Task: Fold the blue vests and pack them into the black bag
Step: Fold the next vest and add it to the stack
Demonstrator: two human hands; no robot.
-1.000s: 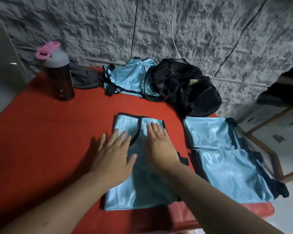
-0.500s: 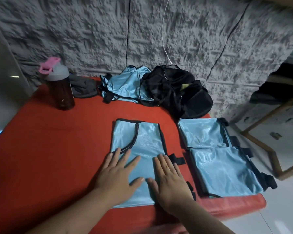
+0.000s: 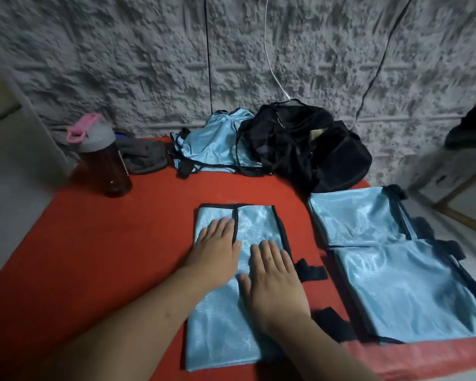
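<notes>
Two flat hands press one folded blue vest on a red table.

Four blue vests show. The left hand (image 3: pixel 217 251) and right hand (image 3: pixel 275 281) lie side by side, fingers straight, palms down on the folded vest (image 3: pixel 226 320) nearest the person, gripping nothing. Two more folded vests (image 3: pixel 390 259) lie touching each other at the right. One crumpled vest (image 3: pixel 215 145) rests against the single black bag (image 3: pixel 313 149) by the wall. One bottle (image 3: pixel 102 160) with a pink-handled grey lid and one grey cloth (image 3: pixel 143 155) sit at the far left. No writing is legible.
</notes>
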